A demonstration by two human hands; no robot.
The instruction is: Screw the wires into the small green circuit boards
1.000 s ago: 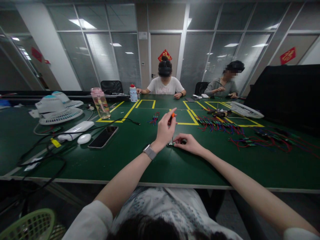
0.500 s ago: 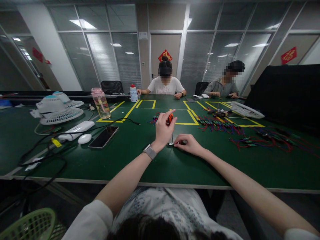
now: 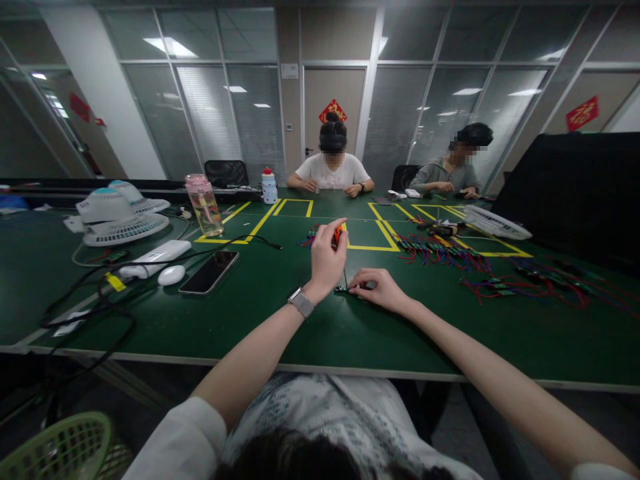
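Observation:
My left hand grips a screwdriver by its orange and black handle, fingers curled around it. The thin shaft points down onto a small green circuit board lying on the table. Thumb and fingertips of my right hand pinch the right end of that board against the tabletop. The tip's exact contact with the board is too small to make out. Just beyond my left hand lies a small bundle of boards with wires, partly hidden by it.
Rows of wired circuit boards spread over the green table at right. To the left are a phone, a white case, black cables, a pink-lided bottle and white fans. Two people sit across the table.
The screwdriver handle has turned or tilted slightly in my left hand, and its fingers have shifted. My right hand keeps its hold on the board. The opposite person's hand has moved inward.

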